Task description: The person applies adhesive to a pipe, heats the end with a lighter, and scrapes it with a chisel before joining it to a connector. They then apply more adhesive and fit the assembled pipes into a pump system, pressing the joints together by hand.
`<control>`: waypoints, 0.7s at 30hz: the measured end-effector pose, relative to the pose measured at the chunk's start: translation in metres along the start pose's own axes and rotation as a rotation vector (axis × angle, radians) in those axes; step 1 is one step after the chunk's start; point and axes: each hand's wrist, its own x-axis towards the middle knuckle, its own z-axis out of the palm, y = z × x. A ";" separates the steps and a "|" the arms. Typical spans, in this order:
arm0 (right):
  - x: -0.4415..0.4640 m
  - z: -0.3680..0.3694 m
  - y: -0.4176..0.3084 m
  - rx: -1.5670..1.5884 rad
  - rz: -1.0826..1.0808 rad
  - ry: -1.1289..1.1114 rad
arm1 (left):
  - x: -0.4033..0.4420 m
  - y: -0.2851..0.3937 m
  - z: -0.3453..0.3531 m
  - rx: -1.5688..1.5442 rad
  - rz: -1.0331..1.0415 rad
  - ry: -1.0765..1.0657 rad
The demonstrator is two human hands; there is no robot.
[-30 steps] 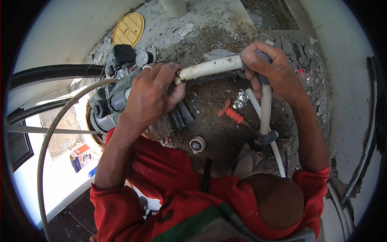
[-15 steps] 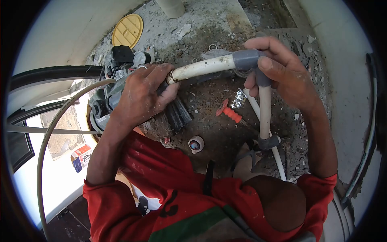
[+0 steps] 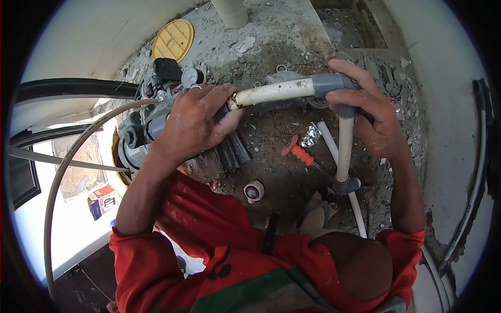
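- The white pipe (image 3: 274, 92) lies between my two grips, one end in the left hand (image 3: 195, 122) and the other seated in the grey elbow (image 3: 334, 84) at the right hand (image 3: 376, 117).
- I have the left hand clamped on the pipe's near-left end, thumb beneath and fingers over the top, by the dark, dirty rim.
- My right hand is curled loosely about the elbow, one fingertip on its face and another reaching past its far side.
- The pipe's long axis runs across my view from the left grip, rising slightly away from me toward the right one.
- From the elbow, a shorter white leg (image 3: 345, 143) points back toward my body, below the right grip, ending in a grey fitting (image 3: 346, 186).
- Below the span between my grips I see crumpled foil (image 3: 311, 135) and an orange-handled tool (image 3: 301, 153); a thin white pipe (image 3: 356, 206) passes behind the leg.
- A white round fitting (image 3: 254, 191) sits on the dirt, nearer my body than the left grip.
- Just beyond the left hand is a round gauge (image 3: 191, 77), with a yellow lid (image 3: 173, 40) farther out.
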 end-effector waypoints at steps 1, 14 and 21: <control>0.000 0.003 -0.004 0.083 0.041 0.018 | 0.000 -0.001 0.001 -0.002 0.007 0.024; 0.006 0.017 -0.005 0.188 0.088 0.092 | 0.030 0.003 -0.019 -0.339 -0.263 -0.419; 0.009 0.018 -0.009 0.183 0.104 0.112 | 0.029 -0.006 -0.016 -0.639 -0.347 -0.399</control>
